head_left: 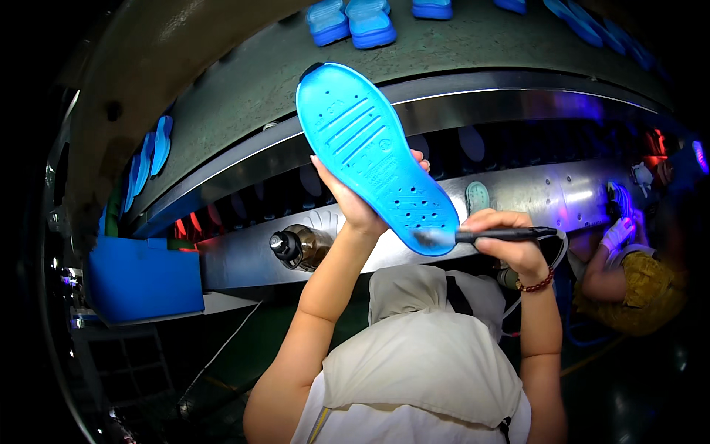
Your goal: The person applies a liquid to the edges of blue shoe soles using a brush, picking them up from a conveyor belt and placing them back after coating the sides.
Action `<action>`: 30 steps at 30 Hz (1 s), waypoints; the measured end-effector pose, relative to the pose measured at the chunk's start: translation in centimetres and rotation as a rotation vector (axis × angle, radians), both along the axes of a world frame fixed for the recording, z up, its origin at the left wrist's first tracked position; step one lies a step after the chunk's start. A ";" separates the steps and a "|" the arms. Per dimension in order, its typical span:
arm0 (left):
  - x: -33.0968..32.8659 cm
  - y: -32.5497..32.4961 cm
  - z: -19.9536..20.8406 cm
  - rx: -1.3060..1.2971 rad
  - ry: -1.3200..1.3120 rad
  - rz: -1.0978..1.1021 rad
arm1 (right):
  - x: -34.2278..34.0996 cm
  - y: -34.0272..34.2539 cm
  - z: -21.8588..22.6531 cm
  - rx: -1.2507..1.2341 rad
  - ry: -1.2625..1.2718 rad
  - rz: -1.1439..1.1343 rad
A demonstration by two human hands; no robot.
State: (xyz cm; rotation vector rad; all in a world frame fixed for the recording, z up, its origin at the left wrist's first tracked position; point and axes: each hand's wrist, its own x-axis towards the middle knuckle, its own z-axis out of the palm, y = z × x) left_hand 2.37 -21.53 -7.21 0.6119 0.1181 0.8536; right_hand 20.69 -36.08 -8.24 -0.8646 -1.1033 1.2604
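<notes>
Blue sole: centre of the frame, slanting from upper centre down to the right, patterned face toward the camera. Appears raised over the bench, in the left hand only. Black patch at its upper end; cannot tell whether it belongs to the sole.

Left hand: fingers part-curled around the sole's middle from behind, thumb at the left edge, fingertips showing past the right edge. Both ends unsupported. Risk: a hard press at the lower end could tip or twist the sole about that grip; a slack hold would let it slip.

Right hand: fingers closed in a pen-like pinch on a black-handled brush. Pale, blurred bristles lie over the sole's lower end, near the rim. Likely faults: bristles running off the edge, or uneven strokes over the small holes, where they could catch. Blur hides the exact contact.

Pale cord by the handle's rear, looping down past the bead bracelet. Could snag there and jerk the stroke, if it is attached; cannot be sure.

Further out: bottle on the steel bench, left of centre, beside the left forearm. A careless elbow might knock it. Pale green sole right of centre; a dropped blue one could hit it.
</notes>
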 end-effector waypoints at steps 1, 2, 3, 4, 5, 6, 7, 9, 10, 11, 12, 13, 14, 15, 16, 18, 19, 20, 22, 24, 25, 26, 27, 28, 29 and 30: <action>0.3 -0.1 0.4 -0.068 -0.007 0.015 | -0.2 0.0 -0.1 -0.023 -0.029 -0.065; 0.6 -0.4 0.8 -0.132 -0.017 0.030 | -0.7 0.1 -0.2 -0.051 0.109 -0.083; 0.9 -0.9 1.0 -0.196 -0.028 0.044 | -1.5 0.0 -0.2 -0.078 0.246 -0.100; 1.4 -2.4 0.6 -0.065 -0.077 -0.017 | -2.5 0.0 0.1 -0.090 0.378 -0.117; 1.2 -3.8 0.2 -0.075 -0.144 -0.096 | -4.1 0.2 0.5 -0.134 0.440 -0.169; 0.7 -3.6 -1.1 -0.082 -0.016 -0.075 | -4.1 0.3 0.7 -0.124 0.281 -0.105; 0.1 -3.3 -3.1 -0.099 0.114 -0.059 | -3.9 0.0 0.6 -0.121 0.124 -0.047; -1.3 -1.3 -5.3 -0.016 0.078 -0.200 | -3.6 -0.4 1.7 -0.069 -0.177 0.017; -1.5 -0.5 -5.1 0.028 0.049 -0.280 | -2.8 -0.2 1.7 0.080 -0.292 0.073; -1.8 -0.4 -4.8 0.031 0.109 -0.277 | -2.0 0.1 1.8 0.231 -0.406 0.130; -2.1 -0.4 -4.3 0.035 0.169 -0.274 | -1.7 -0.2 2.4 0.107 -0.312 0.158; -1.9 -0.2 -3.6 0.040 0.223 -0.279 | -1.4 -0.3 3.0 -0.017 -0.218 0.166; -1.9 -0.1 -3.1 0.017 0.194 -0.342 | -1.5 0.0 2.8 -0.021 -0.273 0.089; -1.8 0.0 -2.2 0.031 0.274 -0.393 | -1.5 0.5 2.5 -0.025 -0.328 0.011; -1.8 0.3 -1.2 0.048 0.355 -0.440 | -1.4 0.9 2.3 0.030 -0.393 0.153; -1.8 0.4 -0.4 0.057 0.471 -0.528 | -1.6 1.0 2.1 0.260 -0.510 0.219; -1.9 0.4 -0.2 -0.007 0.521 -0.547 | -1.2 1.1 2.0 0.370 -0.556 0.249; -2.0 0.4 0.1 -0.071 0.571 -0.566 | -0.8 1.2 2.2 0.372 -0.544 0.264; -2.1 0.7 0.3 -0.121 0.597 -0.652 | 0.2 0.9 3.5 0.379 -0.524 0.294; -2.1 0.3 1.2 -0.023 0.638 -0.667 | 0.1 1.0 4.3 0.178 -0.548 0.254; -1.9 0.1 1.7 0.029 0.658 -0.682 | -0.1 1.7 3.7 0.338 -0.596 0.281; -1.5 0.3 0.9 0.151 0.646 -0.704 | 0.0 1.4 4.0 0.321 -0.664 0.320; -1.4 0.3 0.9 0.132 0.690 -0.728 | 0.2 1.0 4.7 0.304 -0.732 0.360; -1.9 0.4 1.0 0.110 0.740 -0.742 | 0.6 0.8 5.1 0.320 -0.712 0.392; -2.4 0.5 1.1 0.086 0.790 -0.754 | 0.8 0.7 5.0 0.325 -0.676 0.350; -2.8 0.8 0.7 0.083 0.793 -0.781 | 0.9 0.7 4.8 0.330 -0.639 0.310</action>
